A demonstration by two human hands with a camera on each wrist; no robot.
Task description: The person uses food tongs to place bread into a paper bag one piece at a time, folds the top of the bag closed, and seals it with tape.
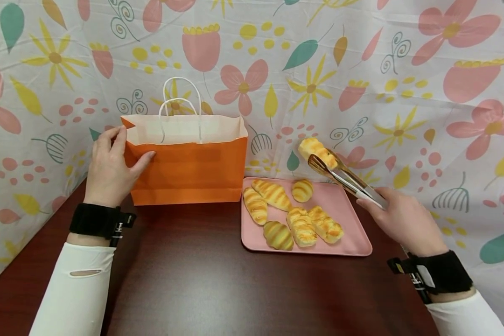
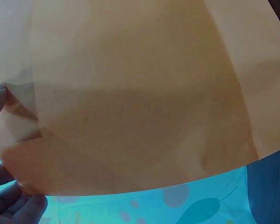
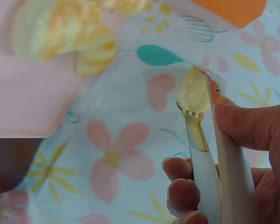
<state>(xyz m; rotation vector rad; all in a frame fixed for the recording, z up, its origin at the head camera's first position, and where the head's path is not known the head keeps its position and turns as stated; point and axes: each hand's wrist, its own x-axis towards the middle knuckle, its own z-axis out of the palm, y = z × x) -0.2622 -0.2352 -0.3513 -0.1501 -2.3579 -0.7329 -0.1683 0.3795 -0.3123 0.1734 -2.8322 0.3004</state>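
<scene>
My left hand (image 1: 109, 170) holds the left end of an orange paper bag (image 1: 189, 170) at its top rim, the thumb over the front panel. The bag stands upright with its mouth open and white cord handles raised. In the left wrist view, the bag's side panel (image 2: 140, 116) fills the frame, with fingertips at its edge. My right hand (image 1: 407, 221) grips food tongs (image 1: 363, 186) with gold heads and white handles. Pinched in the tongs' heads, a golden-topped bread roll (image 1: 315, 150) is raised above the back of a pink tray (image 1: 354, 233).
On the tray lie several breads: two long striped loaves (image 1: 272, 195), a small round bun (image 1: 302, 191), a greenish striped roll (image 1: 278, 235) and two golden-topped rolls (image 1: 301, 227). The tray's left edge is close to the bag. A floral cloth (image 1: 243, 51) hangs behind the dark wooden table (image 1: 218, 294).
</scene>
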